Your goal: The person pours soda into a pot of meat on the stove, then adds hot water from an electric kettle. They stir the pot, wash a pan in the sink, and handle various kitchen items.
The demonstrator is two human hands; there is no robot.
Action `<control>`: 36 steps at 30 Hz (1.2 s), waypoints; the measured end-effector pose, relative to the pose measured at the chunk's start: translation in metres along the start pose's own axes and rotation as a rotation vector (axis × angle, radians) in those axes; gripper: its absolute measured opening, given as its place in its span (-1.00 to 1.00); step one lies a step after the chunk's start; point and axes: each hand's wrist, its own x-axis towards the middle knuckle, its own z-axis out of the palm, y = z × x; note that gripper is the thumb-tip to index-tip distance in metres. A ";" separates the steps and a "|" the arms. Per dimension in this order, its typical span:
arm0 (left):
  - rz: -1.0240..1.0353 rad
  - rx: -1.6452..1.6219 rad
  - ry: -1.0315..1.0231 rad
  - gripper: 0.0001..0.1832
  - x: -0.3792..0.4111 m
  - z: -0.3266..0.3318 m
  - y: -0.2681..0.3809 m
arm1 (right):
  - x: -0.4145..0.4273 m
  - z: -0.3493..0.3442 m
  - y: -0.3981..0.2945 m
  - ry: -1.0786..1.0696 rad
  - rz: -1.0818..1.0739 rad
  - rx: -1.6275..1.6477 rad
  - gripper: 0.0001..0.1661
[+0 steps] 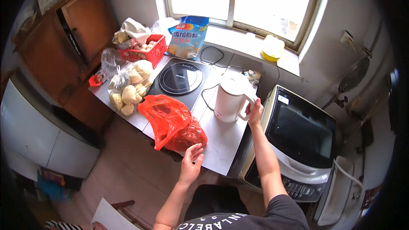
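A white electric kettle (228, 99) stands upright near the right side of the tiled counter (220, 147), its lid on. My right hand (255, 112) is closed around the kettle's handle. My left hand (192, 163) holds nothing, its fingers apart, at the counter's front edge just below a red plastic bag (179, 124). Something inside the bag cannot be made out through the film. To the bag's left lies a clear bag of pale steamed buns (131, 89). An induction cooktop (181, 78) sits behind the red bag.
Behind stand a blue printed pouch (188, 36) and a red crate (158, 49) of eggs. A power strip (253, 76) with cords lies behind the kettle. A top-loading washing machine (300, 127) adjoins the counter's right side. The windowsill holds a yellow container (272, 48).
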 end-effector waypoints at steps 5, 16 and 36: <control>-0.060 0.012 0.083 -0.62 0.002 0.010 -0.007 | 0.005 0.007 0.007 0.160 -0.100 0.010 -0.31; 0.057 0.039 0.456 -0.62 -0.078 0.036 0.027 | 0.009 0.026 -0.088 -0.016 0.005 0.244 -0.29; 0.117 0.744 1.743 -0.51 -0.626 0.089 0.142 | -0.588 0.124 -0.217 -1.453 1.003 0.395 -0.24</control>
